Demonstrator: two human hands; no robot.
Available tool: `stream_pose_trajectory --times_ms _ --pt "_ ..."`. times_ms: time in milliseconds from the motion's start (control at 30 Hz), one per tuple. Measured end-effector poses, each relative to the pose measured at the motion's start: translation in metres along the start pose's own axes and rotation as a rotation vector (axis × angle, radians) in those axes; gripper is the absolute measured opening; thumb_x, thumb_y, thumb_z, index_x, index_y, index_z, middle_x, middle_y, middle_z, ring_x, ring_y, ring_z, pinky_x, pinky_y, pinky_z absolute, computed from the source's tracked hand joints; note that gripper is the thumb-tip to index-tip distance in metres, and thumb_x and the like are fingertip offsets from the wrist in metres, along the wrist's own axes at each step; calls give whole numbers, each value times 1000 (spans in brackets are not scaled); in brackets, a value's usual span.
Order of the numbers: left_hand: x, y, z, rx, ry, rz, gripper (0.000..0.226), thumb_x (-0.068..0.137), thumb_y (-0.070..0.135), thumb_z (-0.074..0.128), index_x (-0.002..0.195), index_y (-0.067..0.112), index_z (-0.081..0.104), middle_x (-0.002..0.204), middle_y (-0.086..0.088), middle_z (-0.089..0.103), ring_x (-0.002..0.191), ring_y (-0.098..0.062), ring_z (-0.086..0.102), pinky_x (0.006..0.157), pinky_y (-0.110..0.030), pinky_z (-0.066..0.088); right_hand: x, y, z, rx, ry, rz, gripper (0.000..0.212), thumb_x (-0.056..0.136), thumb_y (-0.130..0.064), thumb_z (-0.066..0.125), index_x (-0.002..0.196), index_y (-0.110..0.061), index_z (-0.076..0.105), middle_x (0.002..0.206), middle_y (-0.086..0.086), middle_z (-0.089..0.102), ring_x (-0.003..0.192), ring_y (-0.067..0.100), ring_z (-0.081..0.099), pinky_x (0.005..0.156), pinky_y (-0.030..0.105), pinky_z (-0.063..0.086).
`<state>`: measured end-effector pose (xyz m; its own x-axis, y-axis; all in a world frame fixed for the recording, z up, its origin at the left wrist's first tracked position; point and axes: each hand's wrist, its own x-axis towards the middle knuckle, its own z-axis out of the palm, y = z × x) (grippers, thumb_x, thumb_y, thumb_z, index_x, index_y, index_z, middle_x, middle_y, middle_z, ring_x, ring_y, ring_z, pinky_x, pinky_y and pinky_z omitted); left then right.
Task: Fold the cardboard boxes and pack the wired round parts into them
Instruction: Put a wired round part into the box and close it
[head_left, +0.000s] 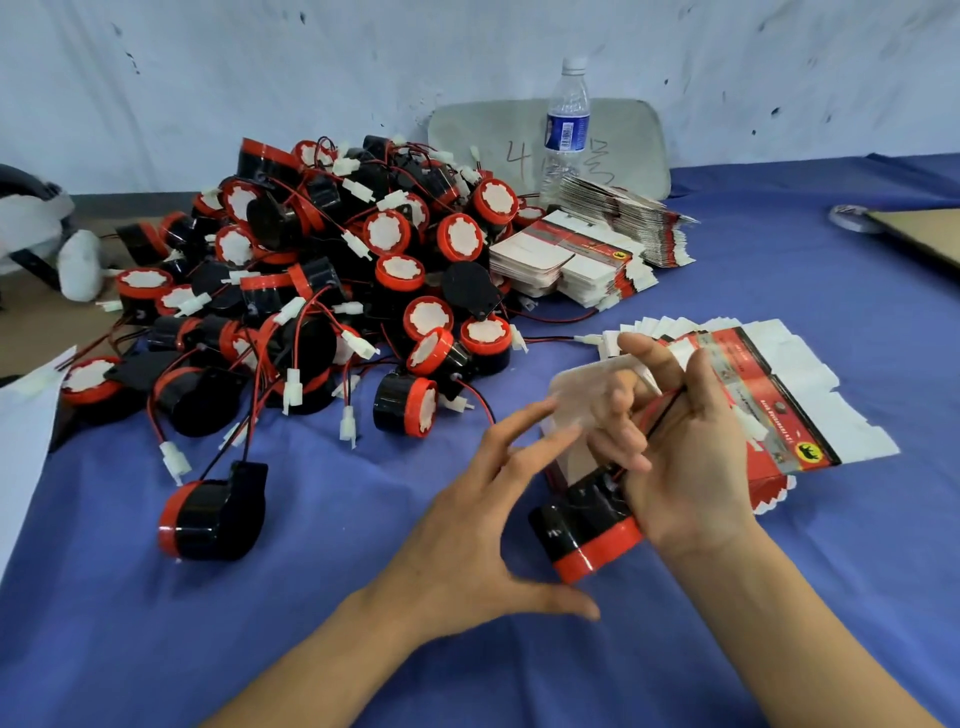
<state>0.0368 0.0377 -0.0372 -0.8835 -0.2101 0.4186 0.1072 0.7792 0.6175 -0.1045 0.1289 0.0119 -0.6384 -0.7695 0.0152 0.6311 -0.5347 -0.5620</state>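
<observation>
bottle upright, far edge of table | grey board behind it, against wall | tape roll, brown sheet at right edge | white paper, left edge

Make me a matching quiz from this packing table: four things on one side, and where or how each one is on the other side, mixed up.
Column one:
1. water bottle
2. lone round part
3. left hand
4. right hand

Column two:
A. gripping a small box
B. standing upright at the back, by the wall
C. fingers spread, holding nothing
D. lying by itself on the blue cloth, left of both hands

Pairs: 1-B; 2-D; 3-C; 4-A
</observation>
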Motion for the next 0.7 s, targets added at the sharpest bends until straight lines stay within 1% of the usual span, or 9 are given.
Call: stream_pose_trajectory --times_ms 100,167,200,267,333,400,467,600,700 --pt "3 0 1 85 -12 12 94 72 54 70 147 49 12 154 34 8 137 14 20 106 -11 29 0 -2 -1 167 -58 116 55 102 -41 27 85 -8 69 54 3 50 32 5 34 27 14 28" --pt "4 -1 1 139 24 11 80 79 47 63 145 45 19 149 38 16 129 19 26 103 -14 29 -1 -2 -2 213 -99 171 54 101 -40 28 85 -7 68 54 2 48 32 3 30 27 12 26" --pt "4 -1 1 148 59 18 73 80 44 62 144 40 26 145 33 25 125 17 31 101 -18 31 -1 -2 -1 216 -114 183 55 101 -40 28 84 -7 69 53 1 48 33 3 26 27 12 24" --pt "2 0 0 117 122 24 60 81 41 63 135 34 39 132 22 39 119 1 46 97 -28 40 -1 -3 -1 223 -116 179 57 101 -40 27 81 -8 70 53 0 46 36 3 20 28 12 23" --pt "1 2 -2 95 139 32 58 77 43 67 128 33 42 121 17 43 106 -13 55 88 -35 49 -1 -3 -1 211 -65 123 57 101 -39 27 79 -8 69 53 0 46 36 3 22 29 13 22" --pt "0 4 -4 136 135 61 68 73 51 70 130 34 38 119 16 42 103 -12 53 88 -32 49 -1 -2 -1 181 20 36 55 102 -38 26 79 -7 65 53 1 46 35 5 28 31 15 25" --pt "1 4 -5 188 126 106 74 72 58 69 133 35 35 117 12 41 105 -6 46 93 -24 43 -1 0 -3 150 115 -29 53 103 -37 24 80 -6 61 53 3 47 37 8 31 34 17 27" --pt "1 4 -2 284 162 172 65 78 61 65 132 35 42 111 8 43 102 -6 44 93 -17 37 -2 5 -6 27 196 -91 53 103 -38 25 79 -7 61 56 6 53 46 14 40 45 21 35" --pt "0 4 -6 118 244 103 64 75 59 70 129 37 45 114 12 51 104 -9 53 91 -19 44 -4 10 -3 -391 70 -207 49 103 -30 33 72 -20 70 67 4 64 64 16 56 66 28 45"
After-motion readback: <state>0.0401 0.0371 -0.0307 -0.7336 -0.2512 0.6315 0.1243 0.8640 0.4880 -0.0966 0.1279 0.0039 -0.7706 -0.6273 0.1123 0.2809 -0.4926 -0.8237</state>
